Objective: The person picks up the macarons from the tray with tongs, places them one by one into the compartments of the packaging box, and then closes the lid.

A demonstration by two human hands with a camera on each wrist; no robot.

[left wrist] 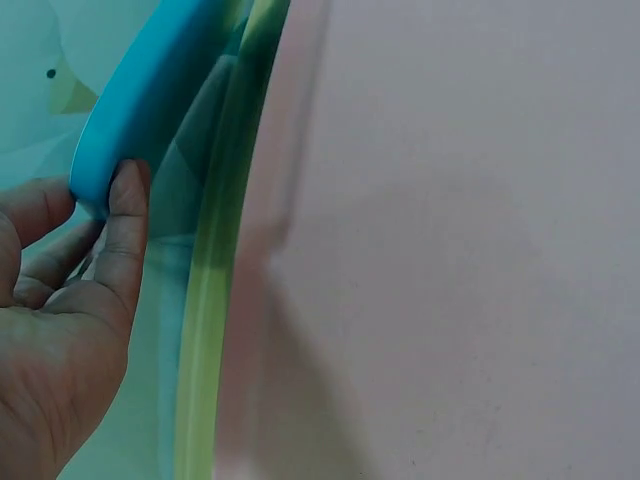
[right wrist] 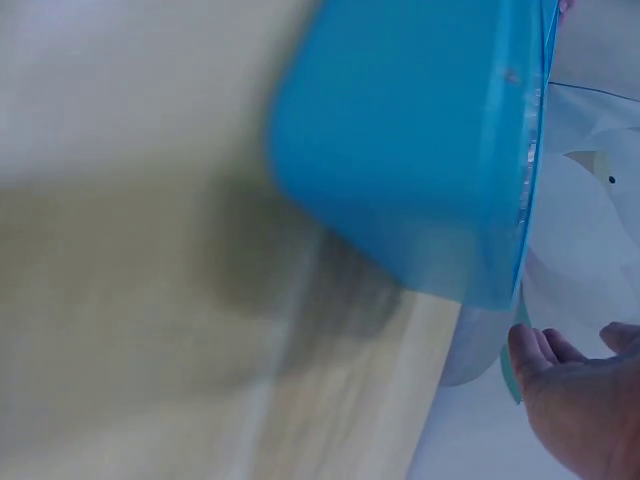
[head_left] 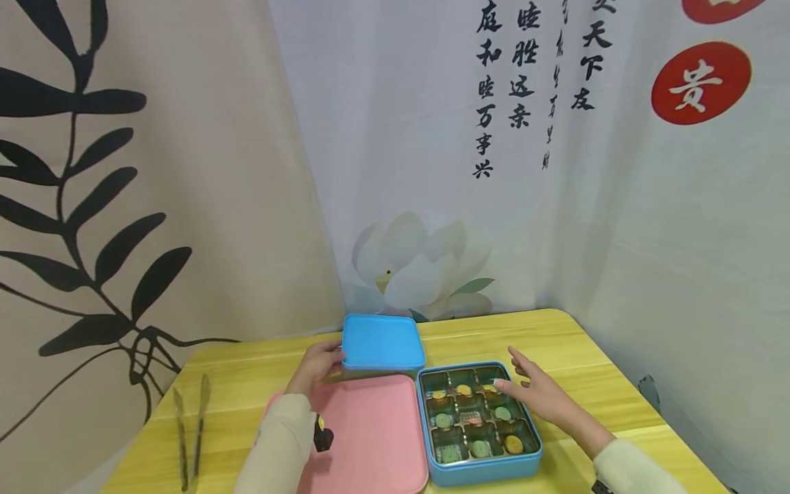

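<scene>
My left hand (head_left: pixel 317 367) pinches the left edge of a flat blue lid (head_left: pixel 382 341) at the back of the table. In the left wrist view, thumb and fingers sit on either side of the lid's rim (left wrist: pixel 95 180). Right of the pink tray stands a blue box (head_left: pixel 484 471), uncovered, with a divided insert. Its several compartments hold small round yellow and green pieces, plus a pinkish one in the middle. My right hand (head_left: pixel 537 391), fingers extended and holding nothing, hovers over the box's far right corner.
A pink tray (head_left: pixel 364 432) lies in front of the lid, left of the box. Slim metal tongs (head_left: pixel 199 432) rest at the table's left side. The yellow wood-grain table (head_left: pixel 592 370) ends against printed curtains (head_left: pixel 407 137) behind.
</scene>
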